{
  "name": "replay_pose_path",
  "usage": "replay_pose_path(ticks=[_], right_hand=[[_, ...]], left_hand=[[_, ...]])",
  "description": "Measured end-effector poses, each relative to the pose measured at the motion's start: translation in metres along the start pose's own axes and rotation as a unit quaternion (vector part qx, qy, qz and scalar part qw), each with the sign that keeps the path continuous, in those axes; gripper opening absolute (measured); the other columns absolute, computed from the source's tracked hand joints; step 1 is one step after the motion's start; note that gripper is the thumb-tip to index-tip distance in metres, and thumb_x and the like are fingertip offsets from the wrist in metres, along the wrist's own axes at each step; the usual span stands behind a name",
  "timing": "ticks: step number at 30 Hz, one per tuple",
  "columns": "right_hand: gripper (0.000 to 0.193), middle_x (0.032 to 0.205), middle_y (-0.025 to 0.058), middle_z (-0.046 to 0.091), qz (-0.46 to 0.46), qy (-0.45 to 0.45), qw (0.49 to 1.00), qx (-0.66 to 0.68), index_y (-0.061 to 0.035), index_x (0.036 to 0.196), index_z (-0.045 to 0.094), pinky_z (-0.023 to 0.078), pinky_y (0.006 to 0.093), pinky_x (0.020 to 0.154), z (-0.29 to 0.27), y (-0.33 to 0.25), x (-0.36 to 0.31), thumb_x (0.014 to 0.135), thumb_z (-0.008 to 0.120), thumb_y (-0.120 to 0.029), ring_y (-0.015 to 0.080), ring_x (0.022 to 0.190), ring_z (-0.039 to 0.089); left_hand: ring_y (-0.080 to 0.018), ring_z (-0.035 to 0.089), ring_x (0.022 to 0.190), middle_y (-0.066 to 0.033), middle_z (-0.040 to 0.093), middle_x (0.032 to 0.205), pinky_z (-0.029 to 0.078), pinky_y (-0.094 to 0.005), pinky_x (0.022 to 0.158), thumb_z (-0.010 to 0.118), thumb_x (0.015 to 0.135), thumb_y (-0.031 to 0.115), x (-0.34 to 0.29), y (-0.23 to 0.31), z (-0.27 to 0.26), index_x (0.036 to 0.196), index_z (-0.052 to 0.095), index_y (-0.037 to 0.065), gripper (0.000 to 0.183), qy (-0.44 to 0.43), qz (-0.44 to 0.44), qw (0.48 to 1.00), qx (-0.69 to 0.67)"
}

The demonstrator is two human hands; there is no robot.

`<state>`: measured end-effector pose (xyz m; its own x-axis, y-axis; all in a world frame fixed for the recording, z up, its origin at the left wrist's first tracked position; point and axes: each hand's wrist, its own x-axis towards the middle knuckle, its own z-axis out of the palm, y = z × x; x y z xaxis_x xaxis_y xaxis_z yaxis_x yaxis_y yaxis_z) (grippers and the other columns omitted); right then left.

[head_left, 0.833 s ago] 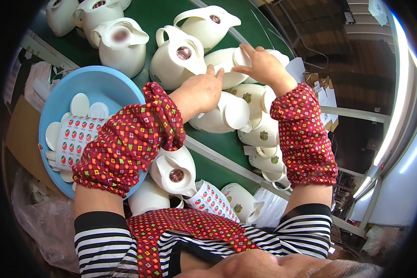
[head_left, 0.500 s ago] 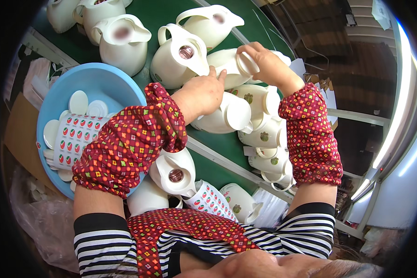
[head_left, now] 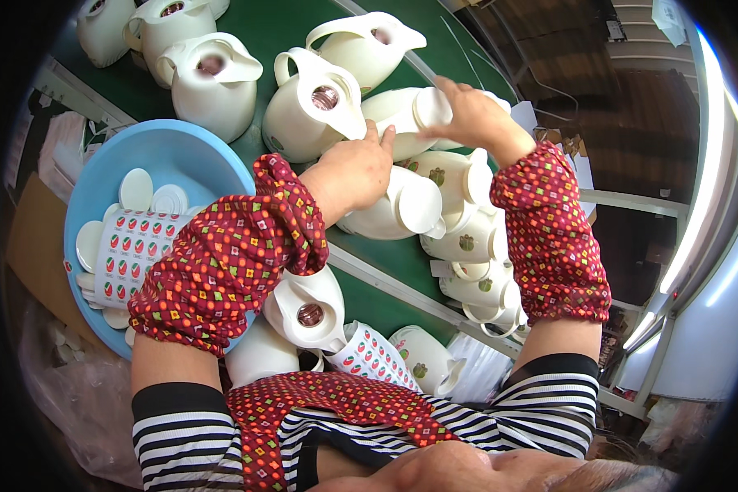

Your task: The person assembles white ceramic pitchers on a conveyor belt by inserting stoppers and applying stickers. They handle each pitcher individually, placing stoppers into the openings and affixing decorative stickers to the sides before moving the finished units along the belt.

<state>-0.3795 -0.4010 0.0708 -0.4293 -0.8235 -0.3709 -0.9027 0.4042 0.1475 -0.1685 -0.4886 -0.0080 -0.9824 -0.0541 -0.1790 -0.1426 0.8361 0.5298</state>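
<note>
1. Head view, left hand: the left hand (head_left: 354,172) reaches to the near side of a cream jug (head_left: 385,113) lying on its side, its index finger and thumb apart; I cannot tell whether it grips.
2. Head view, right hand: the right hand (head_left: 477,119), slightly blurred, stands with thumb and fingers wide apart about the jug's round white end (head_left: 435,110); its grip is unclear.
3. Head view, surroundings: the jug lies on the green table (head_left: 377,299), right of an upright jug (head_left: 303,123). A blue basin (head_left: 162,133) at left holds white discs (head_left: 136,190) and a sticker sheet (head_left: 143,246).
</note>
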Motion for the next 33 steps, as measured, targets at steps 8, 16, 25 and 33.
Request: replay_pose_path(ticks=[8, 16, 25, 33], right_hand=[[0.085, 0.124, 0.0284, 0.063, 0.129, -0.042, 0.987, 0.091, -0.0060, 0.149, 0.047, 0.057, 0.0471, 0.097, 0.012, -0.016, -0.005, 0.081, 0.087, -0.037, 0.0445, 0.116, 0.067], [0.076, 0.115, 0.0297, 0.065, -0.082, 0.031, 0.996, 0.033, -0.0068, 0.146, 0.047, 0.059, 0.0482, 0.088, 0.016, 0.008, -0.025, 0.086, 0.082, -0.036, 0.0435, 0.104, 0.070], [0.093, 0.074, 0.0211, 0.073, 0.157, 0.132, 0.978, -0.036, 0.0173, 0.122, 0.053, 0.058, 0.0408, 0.056, 0.064, -0.025, -0.011, 0.099, 0.047, -0.072, 0.0317, 0.069, 0.076], [0.066, 0.084, 0.0279, 0.072, 0.118, 0.246, 0.954, 0.124, 0.0114, 0.119, 0.055, 0.057, 0.0492, 0.068, 0.027, -0.044, -0.071, 0.106, 0.051, -0.053, 0.0430, 0.076, 0.073]], left_hand=[[-0.0448, 0.073, 0.096, -0.0419, 0.039, 0.150, 0.059, -0.0466, 0.089, 0.050, 0.091, 0.002, 0.002, 0.005, -0.001, 0.157, 0.032, -0.009, 0.070, -0.009, -0.019, 1.000, -0.014], [-0.0445, 0.073, 0.101, -0.0421, 0.032, 0.156, 0.059, -0.0466, 0.091, 0.050, 0.090, 0.002, 0.004, 0.009, -0.007, 0.159, 0.029, -0.007, 0.073, -0.030, -0.029, 0.999, -0.009], [-0.0452, 0.072, 0.105, -0.0419, 0.034, 0.155, 0.058, -0.0482, 0.093, 0.054, 0.089, 0.000, 0.010, 0.005, -0.002, 0.159, 0.031, -0.005, 0.074, -0.022, -0.030, 0.999, -0.025], [-0.0348, 0.069, 0.114, -0.0278, 0.065, 0.133, 0.053, -0.0366, 0.102, 0.051, 0.099, 0.007, -0.015, 0.001, -0.020, 0.139, 0.060, -0.003, 0.042, 0.165, 0.090, 0.933, -0.307]])
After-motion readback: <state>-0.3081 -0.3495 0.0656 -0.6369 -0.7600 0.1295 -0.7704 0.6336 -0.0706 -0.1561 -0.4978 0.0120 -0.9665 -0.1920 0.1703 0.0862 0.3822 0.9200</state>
